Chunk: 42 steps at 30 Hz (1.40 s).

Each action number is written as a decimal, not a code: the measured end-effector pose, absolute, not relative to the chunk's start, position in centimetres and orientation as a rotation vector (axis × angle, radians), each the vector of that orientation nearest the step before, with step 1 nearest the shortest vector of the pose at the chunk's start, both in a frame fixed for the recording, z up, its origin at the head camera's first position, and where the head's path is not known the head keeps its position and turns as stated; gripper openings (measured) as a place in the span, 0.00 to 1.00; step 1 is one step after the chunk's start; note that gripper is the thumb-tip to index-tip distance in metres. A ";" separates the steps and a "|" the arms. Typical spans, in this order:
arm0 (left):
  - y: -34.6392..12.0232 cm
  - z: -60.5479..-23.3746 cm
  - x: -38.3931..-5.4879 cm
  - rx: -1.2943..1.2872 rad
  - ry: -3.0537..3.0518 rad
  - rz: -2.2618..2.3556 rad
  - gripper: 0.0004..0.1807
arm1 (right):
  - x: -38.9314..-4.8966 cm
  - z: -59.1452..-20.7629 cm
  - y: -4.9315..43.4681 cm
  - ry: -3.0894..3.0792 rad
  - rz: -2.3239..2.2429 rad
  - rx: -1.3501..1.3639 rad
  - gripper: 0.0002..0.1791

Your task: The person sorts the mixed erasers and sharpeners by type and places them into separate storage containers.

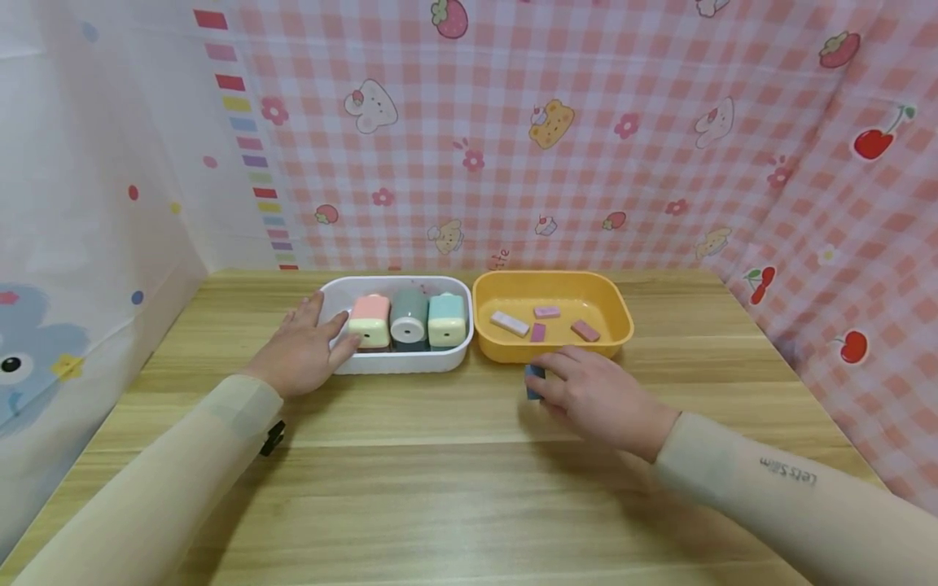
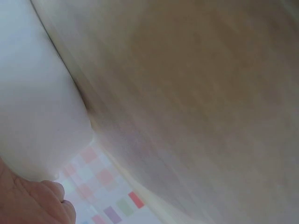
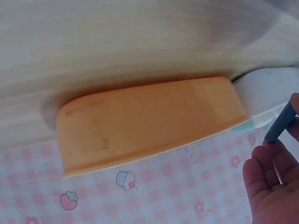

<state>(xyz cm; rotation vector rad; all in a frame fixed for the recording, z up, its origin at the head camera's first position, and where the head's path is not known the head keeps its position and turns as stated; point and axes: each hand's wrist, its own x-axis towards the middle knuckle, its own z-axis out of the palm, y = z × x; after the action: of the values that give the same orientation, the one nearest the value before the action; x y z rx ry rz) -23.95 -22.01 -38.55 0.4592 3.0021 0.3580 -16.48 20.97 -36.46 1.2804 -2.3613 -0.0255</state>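
Observation:
My right hand (image 1: 597, 399) pinches a small blue eraser (image 1: 534, 382) between thumb and fingers, just in front of the yellow bin (image 1: 550, 352). In the right wrist view the blue eraser (image 3: 281, 122) appears edge-on at the fingertips. Several erasers lie in the yellow bin, among them a white one (image 1: 509, 323) and a brownish-pink one (image 1: 585, 330). My left hand (image 1: 300, 350) rests with spread fingers over the left end of the white bin (image 1: 399, 364). Three pencil sharpeners stand inside it: pink (image 1: 371, 313), grey-green (image 1: 409, 309) and teal (image 1: 446, 313). The left thumb is close beside the pink one.
Both bins stand side by side near the back of the wooden table (image 1: 410, 488). A patterned pink checked cloth (image 1: 513, 163) hangs behind and to the right. White printed cloth (image 1: 95, 203) hangs along the left. A small black object (image 1: 272, 439) shows at the left wrist.

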 end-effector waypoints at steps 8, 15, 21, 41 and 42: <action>-22.1 -38.6 -24.0 0.456 3.002 0.373 0.46 | -18.4 -36.0 21.5 -2.344 -0.082 1.245 0.17; -22.1 -38.6 -23.9 0.451 3.001 0.369 0.46 | -20.3 -35.6 22.0 -2.344 -0.083 1.247 0.18; -22.1 -38.6 -24.0 0.453 3.001 0.365 0.46 | -21.7 -35.1 22.2 -2.376 -0.130 1.207 0.18; -22.0 -38.4 -23.9 0.455 3.001 0.340 0.45 | -25.9 -34.4 23.3 -2.523 -0.264 1.127 0.15; -22.0 -38.4 -23.9 0.455 3.000 0.342 0.45 | -26.0 -34.5 23.3 -2.522 -0.266 1.129 0.15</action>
<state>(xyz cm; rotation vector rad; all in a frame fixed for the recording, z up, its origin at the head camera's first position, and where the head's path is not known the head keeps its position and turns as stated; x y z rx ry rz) -23.92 -21.99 -38.44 0.4553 3.0002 0.3419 -26.04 23.32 -34.50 1.1288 -2.5222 -0.2657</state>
